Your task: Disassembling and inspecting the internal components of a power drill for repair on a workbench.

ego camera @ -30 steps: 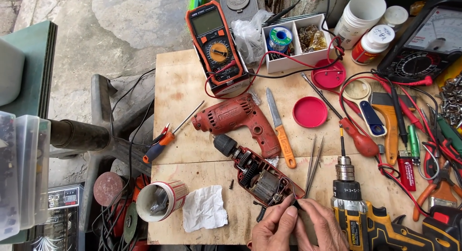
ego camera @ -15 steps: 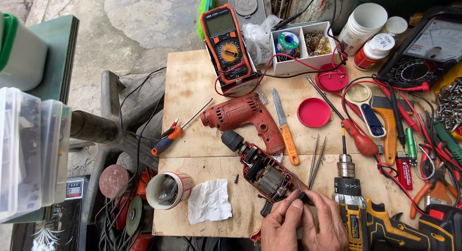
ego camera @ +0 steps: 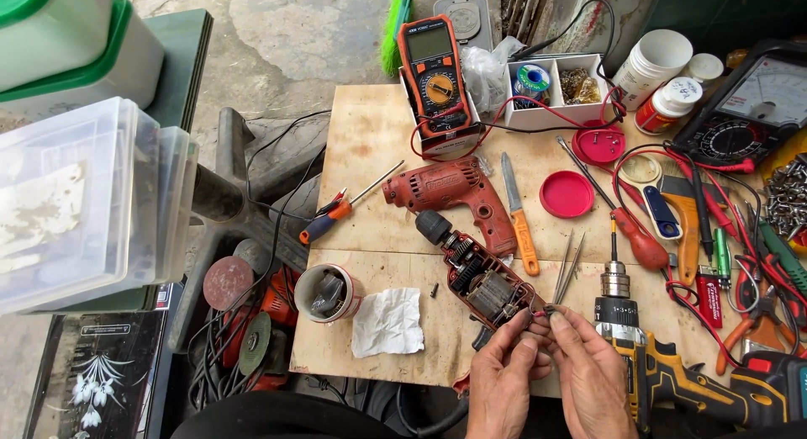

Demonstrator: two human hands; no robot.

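An opened red drill [ego camera: 476, 275] lies diagonally on the wooden board [ego camera: 370, 153], its motor and gears showing and its chuck toward the upper left. My left hand [ego camera: 501, 380] and my right hand [ego camera: 587, 372] meet at its rear end, fingertips pinching a small part or wires there. The drill's other red shell half [ego camera: 454, 191] lies just behind it. Tweezers [ego camera: 568, 267] rest right beside my right fingers.
An orange multimeter [ego camera: 435, 73], a knife [ego camera: 519, 216], red lids [ego camera: 567, 194], a red screwdriver [ego camera: 632, 237], a yellow cordless drill [ego camera: 672, 367], a white cloth [ego camera: 388, 323], a round part cup [ego camera: 327, 293], pliers and leads crowd the board. Plastic bins [ego camera: 76, 195] stand left.
My head view has shifted left, showing more of the plastic bins. Both hands stay at the drill's rear end, fingers slightly rearranged.
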